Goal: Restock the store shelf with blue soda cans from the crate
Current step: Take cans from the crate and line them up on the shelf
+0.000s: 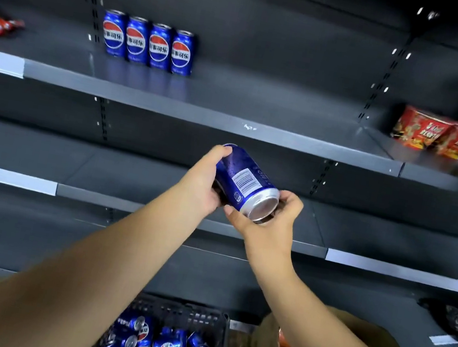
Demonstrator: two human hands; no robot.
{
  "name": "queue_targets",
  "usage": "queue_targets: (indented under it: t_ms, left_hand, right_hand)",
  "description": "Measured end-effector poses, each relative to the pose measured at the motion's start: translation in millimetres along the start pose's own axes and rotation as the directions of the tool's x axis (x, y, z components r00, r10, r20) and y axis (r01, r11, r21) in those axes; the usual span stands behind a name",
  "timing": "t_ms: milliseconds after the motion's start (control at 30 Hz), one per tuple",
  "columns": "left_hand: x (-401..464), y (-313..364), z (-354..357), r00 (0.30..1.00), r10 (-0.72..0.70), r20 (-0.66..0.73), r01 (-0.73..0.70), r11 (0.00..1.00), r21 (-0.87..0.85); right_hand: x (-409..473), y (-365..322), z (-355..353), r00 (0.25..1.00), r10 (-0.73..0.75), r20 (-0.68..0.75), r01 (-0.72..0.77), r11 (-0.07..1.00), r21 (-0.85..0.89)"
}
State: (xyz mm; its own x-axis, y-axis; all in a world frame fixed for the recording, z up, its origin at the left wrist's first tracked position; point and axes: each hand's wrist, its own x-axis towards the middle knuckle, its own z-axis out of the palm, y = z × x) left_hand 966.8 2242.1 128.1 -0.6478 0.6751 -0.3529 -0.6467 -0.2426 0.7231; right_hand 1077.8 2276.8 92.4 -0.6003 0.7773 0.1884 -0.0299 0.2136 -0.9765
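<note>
Now both hands, left hand [204, 183] and right hand [270, 220], hold the smooth, slippery blue metal soda can [245, 184] below the dark grey metal shelf [202, 107]; fingers wrap its sides.

Glossy metal can [242, 183]; matt dark metal shelf [202, 107].

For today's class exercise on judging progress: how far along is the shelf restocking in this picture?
Done: four blue cans stand upright in a row on the upper shelf. In hand: one blue can, tilted, held by the left hand and the right hand together, below that shelf. Left: many cans still lie in the black crate, so the job looks early.
</note>
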Motion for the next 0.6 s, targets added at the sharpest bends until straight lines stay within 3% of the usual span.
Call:
queue_targets:
  t_ms: [333,500,600]
  left_hand:
    - [-7,13,-4,0.957,0.187,0.22,-0.215,0.97,0.113]
    - [-14,18,-5,0.919,0.196,0.342,-0.266,0.949,0.17]
    - [-19,22,-1,0.895,0.198,0.4,-0.281,0.946,0.161]
  right_hand:
    - [-6,-18,-15,0.968,0.121,0.219,-0.154,0.978,0.138]
    - [0,-22,-28,0.914,0.186,0.36,-0.284,0.928,0.241]
    - [-1,-26,-31,0.844,0.22,0.489,-0.401,0.864,0.304]
